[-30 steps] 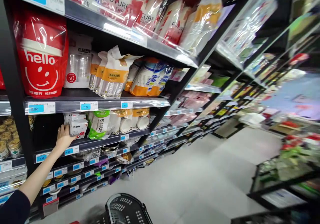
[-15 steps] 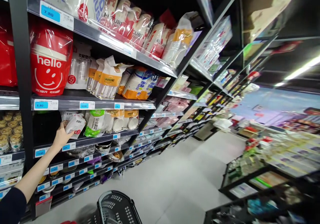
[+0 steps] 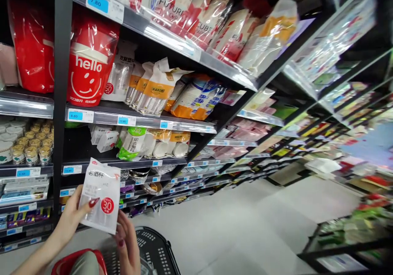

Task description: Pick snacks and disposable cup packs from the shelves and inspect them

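Note:
A white packet of plastic cups (image 3: 100, 215), marked with a red circle and the number 30, is held up in front of the shelves. My left hand (image 3: 72, 209) grips its left side, the thumb lying across the front. At the lower right corner, my right hand (image 3: 129, 240) has curled fingers against the packet, partly behind it. Similar white packets (image 3: 107, 140) stand on the shelf beyond, beside a green-and-white packet (image 3: 134, 144).
Below my hands are a black shopping basket (image 3: 159, 248) and a red item (image 3: 61, 262). Shelves with price tags run off to the right, holding red "hello" bags (image 3: 89, 68) and bagged cups (image 3: 156, 91). A grey floor (image 3: 233, 226) lies right of them.
My left hand has drawn a white packet off the shelf and brought it nearer. My right hand has come into view at the packet. The view has shifted left.

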`<state>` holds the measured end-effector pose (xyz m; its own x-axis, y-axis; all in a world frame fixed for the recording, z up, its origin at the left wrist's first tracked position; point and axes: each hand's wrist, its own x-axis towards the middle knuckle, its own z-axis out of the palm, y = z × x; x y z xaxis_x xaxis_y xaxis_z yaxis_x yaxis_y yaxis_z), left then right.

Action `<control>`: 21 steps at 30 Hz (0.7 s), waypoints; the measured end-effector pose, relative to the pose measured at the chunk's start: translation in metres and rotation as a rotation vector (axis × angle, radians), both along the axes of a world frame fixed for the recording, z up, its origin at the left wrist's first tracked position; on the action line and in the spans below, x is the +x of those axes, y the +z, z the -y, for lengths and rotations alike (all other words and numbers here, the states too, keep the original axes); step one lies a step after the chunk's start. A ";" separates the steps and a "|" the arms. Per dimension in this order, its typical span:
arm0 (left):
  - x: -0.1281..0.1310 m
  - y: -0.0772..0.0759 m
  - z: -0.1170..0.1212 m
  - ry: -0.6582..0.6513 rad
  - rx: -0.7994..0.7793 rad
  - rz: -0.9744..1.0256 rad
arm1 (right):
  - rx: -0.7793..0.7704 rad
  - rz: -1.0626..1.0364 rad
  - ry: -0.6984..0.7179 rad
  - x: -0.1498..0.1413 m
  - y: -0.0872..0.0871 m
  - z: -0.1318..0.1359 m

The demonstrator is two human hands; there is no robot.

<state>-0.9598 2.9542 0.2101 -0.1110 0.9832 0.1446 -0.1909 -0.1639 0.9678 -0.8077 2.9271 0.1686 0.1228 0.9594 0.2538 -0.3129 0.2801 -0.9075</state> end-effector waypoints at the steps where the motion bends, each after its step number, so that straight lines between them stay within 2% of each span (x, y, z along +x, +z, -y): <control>1: 0.002 0.002 0.010 -0.002 0.007 -0.010 | 0.005 -0.027 0.029 -0.005 0.009 0.000; 4: 0.001 0.011 0.034 0.027 0.043 -0.095 | 0.007 -0.015 0.074 -0.017 0.032 0.005; 6: -0.002 0.015 0.045 0.052 0.067 -0.155 | -0.017 -0.007 0.085 -0.021 0.038 0.011; 15: -0.011 0.018 0.061 0.120 0.166 -0.267 | -0.033 -0.055 0.131 -0.027 0.031 0.022; 18: -0.013 0.016 0.062 0.083 0.149 -0.273 | -0.013 -0.031 0.072 -0.029 0.032 0.025; 21: -0.012 0.011 0.062 0.061 0.121 -0.299 | 0.004 0.013 -0.049 -0.036 0.029 0.027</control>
<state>-0.9720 2.8919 0.2215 -0.1042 0.9498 0.2951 0.1129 -0.2835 0.9523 -0.8436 2.8996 0.1978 0.1660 0.9514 0.2594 -0.2867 0.2983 -0.9104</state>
